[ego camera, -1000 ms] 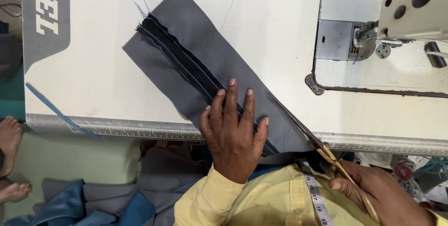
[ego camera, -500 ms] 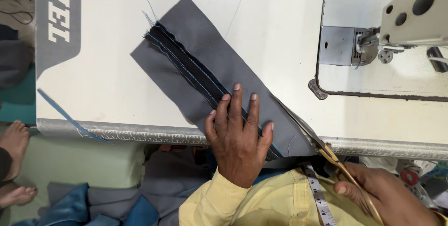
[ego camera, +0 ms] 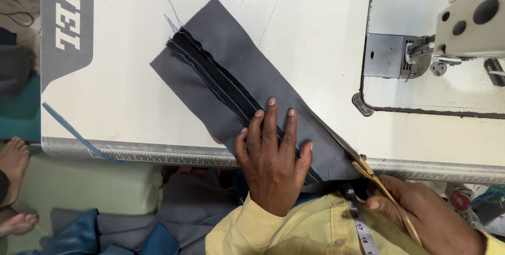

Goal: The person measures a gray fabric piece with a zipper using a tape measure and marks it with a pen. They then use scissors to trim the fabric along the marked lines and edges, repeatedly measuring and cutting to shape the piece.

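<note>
A long grey fabric piece (ego camera: 231,60) with a black strip (ego camera: 210,73) stitched in blue down its middle lies slantwise on the white sewing table (ego camera: 131,92). My left hand (ego camera: 273,157) presses flat on the fabric's near end, fingers spread. My right hand (ego camera: 426,218) grips brass-coloured scissors (ego camera: 368,171) at the table's front edge, blades lying along the fabric's right edge. A measuring tape (ego camera: 360,226) hangs over my yellow shirt.
A sewing machine (ego camera: 468,28) stands at the right with its needle plate (ego camera: 386,55). A blue fabric strip (ego camera: 79,136) hangs over the table's front edge at the left. Grey and blue cloth (ego camera: 126,228) lies below the table. Another person's bare feet (ego camera: 13,163) show at far left.
The view has shifted slightly, with the table and fabric appearing further right. My left hand stays pressed on the fabric and the scissors remain at its right edge.
</note>
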